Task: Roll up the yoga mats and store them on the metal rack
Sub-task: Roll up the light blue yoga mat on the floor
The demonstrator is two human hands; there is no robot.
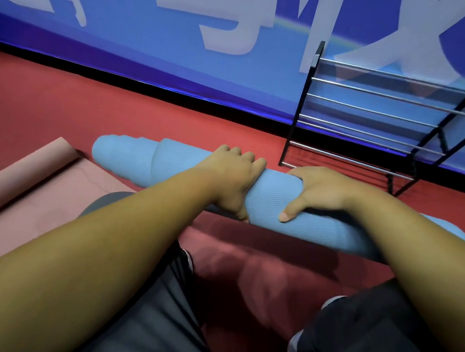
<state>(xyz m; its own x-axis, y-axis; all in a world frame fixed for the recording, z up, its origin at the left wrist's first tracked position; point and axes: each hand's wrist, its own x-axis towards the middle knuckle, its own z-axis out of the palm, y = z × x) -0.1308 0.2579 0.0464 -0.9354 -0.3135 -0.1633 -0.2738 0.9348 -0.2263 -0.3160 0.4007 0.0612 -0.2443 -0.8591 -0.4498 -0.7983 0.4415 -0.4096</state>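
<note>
A light blue yoga mat (135,161) is rolled into a long tube that lies slanted across the red floor in front of me, its layers telescoped out at the left end. My left hand (233,173) grips the roll near its middle, fingers over the top and thumb underneath. My right hand (319,189) grips it just to the right, fingers wrapped over the far side and thumb on the near side. The metal rack (369,113), black-framed with chrome bars, stands behind the roll at the right, against the wall; its bars hold nothing.
A pink mat (50,185) lies partly unrolled on the floor at the left, its rolled end at the far side. A blue wall with white lettering (179,46) borders the red carpet. My knees and dark shoes fill the lower view.
</note>
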